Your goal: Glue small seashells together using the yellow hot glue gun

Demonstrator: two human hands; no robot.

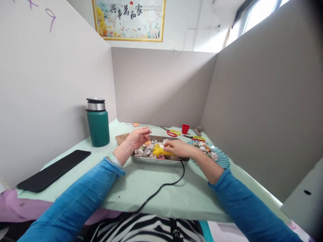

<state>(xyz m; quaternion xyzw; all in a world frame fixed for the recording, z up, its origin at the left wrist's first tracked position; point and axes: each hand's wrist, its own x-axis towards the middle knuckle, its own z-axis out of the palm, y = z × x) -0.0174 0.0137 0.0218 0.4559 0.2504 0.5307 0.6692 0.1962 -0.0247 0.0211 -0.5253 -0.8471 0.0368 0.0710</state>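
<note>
The left hand (138, 138) pinches a tiny whitish piece (150, 129) by the rectangular silver metal tray's (156, 161) far left corner; the right hand (178, 148) curls around a yellow corded glue gun (158, 151).

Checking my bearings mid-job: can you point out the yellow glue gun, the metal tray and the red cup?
Yellow glue gun (158, 151): head view, on its yellow body.
Metal tray (153, 161): head view, on its near wall.
Red cup (185, 129): head view, on its outer side.
</note>
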